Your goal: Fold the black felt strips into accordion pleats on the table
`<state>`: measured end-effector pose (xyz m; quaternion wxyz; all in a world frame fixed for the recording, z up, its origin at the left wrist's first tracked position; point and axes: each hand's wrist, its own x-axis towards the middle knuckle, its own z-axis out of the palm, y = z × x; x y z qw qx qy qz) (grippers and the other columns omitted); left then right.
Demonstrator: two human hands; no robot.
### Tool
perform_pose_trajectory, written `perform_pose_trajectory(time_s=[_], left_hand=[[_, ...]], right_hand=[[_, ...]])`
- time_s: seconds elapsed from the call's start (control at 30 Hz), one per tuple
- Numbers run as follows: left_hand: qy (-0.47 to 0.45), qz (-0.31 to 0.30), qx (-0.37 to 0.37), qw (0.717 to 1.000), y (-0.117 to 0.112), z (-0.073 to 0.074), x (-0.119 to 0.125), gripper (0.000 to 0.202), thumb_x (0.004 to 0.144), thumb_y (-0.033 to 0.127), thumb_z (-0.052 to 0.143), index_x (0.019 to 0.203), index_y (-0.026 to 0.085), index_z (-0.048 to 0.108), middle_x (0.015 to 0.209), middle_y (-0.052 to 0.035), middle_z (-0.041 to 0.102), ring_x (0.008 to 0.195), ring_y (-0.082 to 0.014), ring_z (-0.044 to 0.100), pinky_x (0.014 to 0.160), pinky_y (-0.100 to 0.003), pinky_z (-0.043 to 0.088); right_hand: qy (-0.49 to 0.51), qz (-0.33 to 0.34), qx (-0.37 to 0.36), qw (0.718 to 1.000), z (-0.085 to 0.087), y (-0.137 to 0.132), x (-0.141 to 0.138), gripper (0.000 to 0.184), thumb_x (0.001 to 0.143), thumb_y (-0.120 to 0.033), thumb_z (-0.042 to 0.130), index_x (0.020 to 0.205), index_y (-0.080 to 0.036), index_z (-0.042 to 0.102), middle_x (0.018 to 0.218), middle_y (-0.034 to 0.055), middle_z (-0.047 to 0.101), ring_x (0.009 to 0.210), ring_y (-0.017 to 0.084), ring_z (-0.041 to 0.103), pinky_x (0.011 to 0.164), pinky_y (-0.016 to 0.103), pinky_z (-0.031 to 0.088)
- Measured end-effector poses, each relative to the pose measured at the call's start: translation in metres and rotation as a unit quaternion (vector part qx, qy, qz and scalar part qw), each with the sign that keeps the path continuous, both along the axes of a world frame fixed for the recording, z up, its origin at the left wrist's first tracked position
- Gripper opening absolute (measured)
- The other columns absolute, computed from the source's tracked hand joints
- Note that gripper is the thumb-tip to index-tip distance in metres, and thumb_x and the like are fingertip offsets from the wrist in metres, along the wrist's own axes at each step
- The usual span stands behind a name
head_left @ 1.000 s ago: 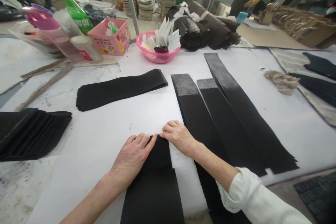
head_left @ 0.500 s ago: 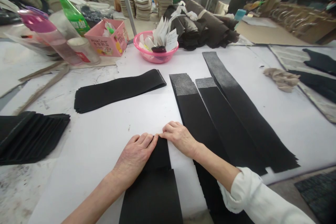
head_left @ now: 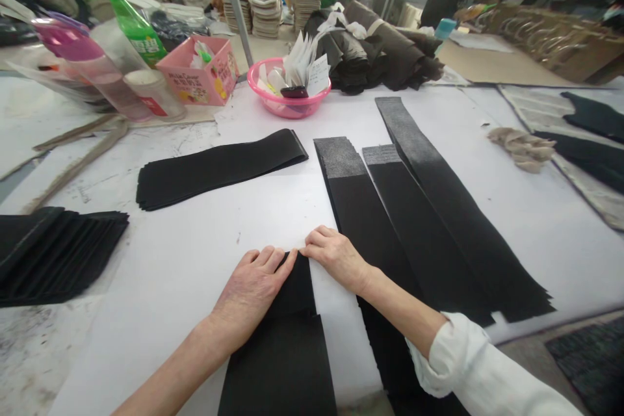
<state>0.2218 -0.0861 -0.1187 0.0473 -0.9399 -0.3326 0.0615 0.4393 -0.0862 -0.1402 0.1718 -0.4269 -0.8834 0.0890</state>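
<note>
A black fabric strip (head_left: 280, 364) lies in front of me, its far end a narrower flap. My left hand (head_left: 256, 286) is closed at the far left edge of this strip, fingers curled and thumb along the top. At the far right corner, my right hand (head_left: 334, 257) pinches the strip's edge, its fingertips meeting the left thumb. The fingers hide part of that edge. To the right lie long black strips (head_left: 385, 227) with grey, rough-looking ends. Beyond my left hand rests a stack of black strips (head_left: 219, 169).
Another black stack (head_left: 53, 253) sits at the left edge of the white table (head_left: 160, 286). Farther back are a pink basin (head_left: 287, 104) of papers, a pink box (head_left: 199, 75), a green bottle (head_left: 134, 26) and dark rolled material (head_left: 380, 45). Two people are across the table.
My right hand has shifted very slightly right along the far edge, and the left thumb with it. Both hands stay at the strip's end; the surrounding stacks look unmoved.
</note>
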Motion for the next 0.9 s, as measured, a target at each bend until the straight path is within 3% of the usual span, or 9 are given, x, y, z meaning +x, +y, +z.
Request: perform_pose_trajectory(time_s=[0.2,0.43,0.63,0.77,0.9], left_hand=[[0.000,-0.002,0.006,1.000,-0.001,0.003,0.002,0.047,0.089,0.008,0.046,0.135,0.018,0.043,0.106,-0.0061,0.056,0.098,-0.0228,0.051,0.083,-0.037,0.044],[-0.005,-0.006,0.025,1.000,-0.001,0.002,0.001,0.046,0.088,0.007,0.048,0.133,0.018,0.045,0.104,-0.0059,0.057,0.095,-0.0230,0.053,0.079,-0.037,0.045],[-0.017,0.000,0.031,0.999,-0.004,0.000,0.001,0.047,0.088,0.008,0.048,0.134,0.017,0.044,0.105,-0.0070,0.058,0.097,-0.0224,0.053,0.083,-0.037,0.045],[-0.036,0.008,0.031,0.999,-0.004,-0.003,-0.001,0.045,0.089,0.008,0.045,0.134,0.017,0.043,0.109,-0.0081,0.059,0.101,-0.0212,0.054,0.087,-0.036,0.044],[-0.041,0.009,0.038,0.998,-0.005,-0.005,-0.002,0.044,0.090,0.008,0.045,0.133,0.016,0.044,0.112,-0.0088,0.059,0.105,-0.0218,0.054,0.089,-0.037,0.044]], right_hand=[[-0.001,-0.005,-0.015,1.000,0.004,-0.005,0.005,0.016,0.094,-0.019,0.055,0.106,-0.019,0.065,0.101,0.0049,0.060,0.099,0.017,0.052,0.086,0.030,0.046],[0.087,-0.074,-0.077,0.991,0.003,-0.011,0.002,0.033,0.095,-0.011,0.049,0.119,-0.029,0.062,0.106,0.0027,0.060,0.102,0.016,0.052,0.085,0.027,0.049],[0.020,-0.078,-0.030,0.996,0.000,-0.025,-0.009,0.031,0.094,-0.016,0.053,0.124,-0.021,0.057,0.115,0.0071,0.058,0.111,0.019,0.050,0.094,0.034,0.048],[-0.043,-0.062,0.020,0.997,0.000,-0.028,-0.011,0.033,0.093,-0.014,0.052,0.126,-0.017,0.054,0.118,0.0101,0.057,0.114,0.023,0.049,0.106,0.043,0.040],[-0.064,-0.078,0.012,0.995,0.005,-0.030,-0.018,0.031,0.095,-0.013,0.048,0.124,-0.019,0.054,0.118,0.0099,0.056,0.111,0.023,0.051,0.105,0.044,0.039]])
